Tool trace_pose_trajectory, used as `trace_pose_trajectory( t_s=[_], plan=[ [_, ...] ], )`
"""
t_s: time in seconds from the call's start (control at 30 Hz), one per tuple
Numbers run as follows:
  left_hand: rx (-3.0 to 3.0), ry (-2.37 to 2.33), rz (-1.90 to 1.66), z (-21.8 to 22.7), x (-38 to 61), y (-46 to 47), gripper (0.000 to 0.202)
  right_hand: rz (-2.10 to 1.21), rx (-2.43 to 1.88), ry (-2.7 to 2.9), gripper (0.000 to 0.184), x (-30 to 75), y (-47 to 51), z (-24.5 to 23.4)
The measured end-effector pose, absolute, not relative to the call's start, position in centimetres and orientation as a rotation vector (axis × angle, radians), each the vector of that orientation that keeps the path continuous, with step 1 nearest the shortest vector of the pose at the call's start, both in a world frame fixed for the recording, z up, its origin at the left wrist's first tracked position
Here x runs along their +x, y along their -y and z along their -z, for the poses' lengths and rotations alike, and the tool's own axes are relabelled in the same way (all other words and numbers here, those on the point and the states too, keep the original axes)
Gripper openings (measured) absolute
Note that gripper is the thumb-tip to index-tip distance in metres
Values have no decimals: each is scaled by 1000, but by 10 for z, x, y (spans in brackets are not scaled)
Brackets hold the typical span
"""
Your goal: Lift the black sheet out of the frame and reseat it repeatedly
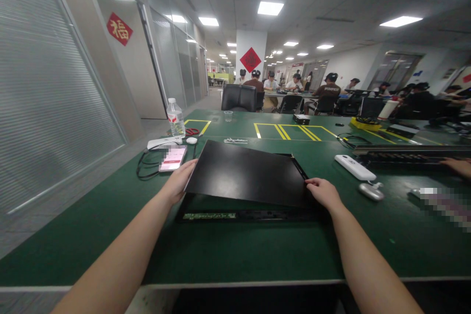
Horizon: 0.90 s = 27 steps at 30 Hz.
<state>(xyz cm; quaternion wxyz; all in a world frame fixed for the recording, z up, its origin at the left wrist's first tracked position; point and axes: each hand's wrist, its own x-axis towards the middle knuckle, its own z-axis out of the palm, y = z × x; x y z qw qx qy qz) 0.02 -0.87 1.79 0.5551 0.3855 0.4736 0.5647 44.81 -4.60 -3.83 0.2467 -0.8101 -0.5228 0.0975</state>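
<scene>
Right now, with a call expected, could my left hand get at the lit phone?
Probably yes: the phone lies close to the left hand, with nothing seen between them. That hand holds the black panel by its edge, so it would likely need to let go.

1. Wearer's left hand [184,180] and right hand [325,193]: two.
2. Black panel [246,172]: one.
3. Dark frame [265,216] beneath the panel: one.
4. Green circuit strip [209,216] in that frame: one.
5. Clear bottle [175,120]: one.
6. Clear cup [228,116]: one.
7. Red scissors [193,131]: one pair.
</scene>
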Motion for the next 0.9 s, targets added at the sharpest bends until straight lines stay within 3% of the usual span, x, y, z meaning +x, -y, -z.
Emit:
trace_pose_trajectory(
  t_s=[0.33,0.7,0.9],
  plan=[
    [1016,-857,-1261,-12,0,14,64,-290,-2220,1423,37,449,45,40],
    [1078,-763,-1242,-26,6,27,78,-285,-2167,1354,55,451,44,42],
    [1142,-771,-1280,-27,8,30,81,-360,-2072,1212,39,450,42,42]
  ],
)
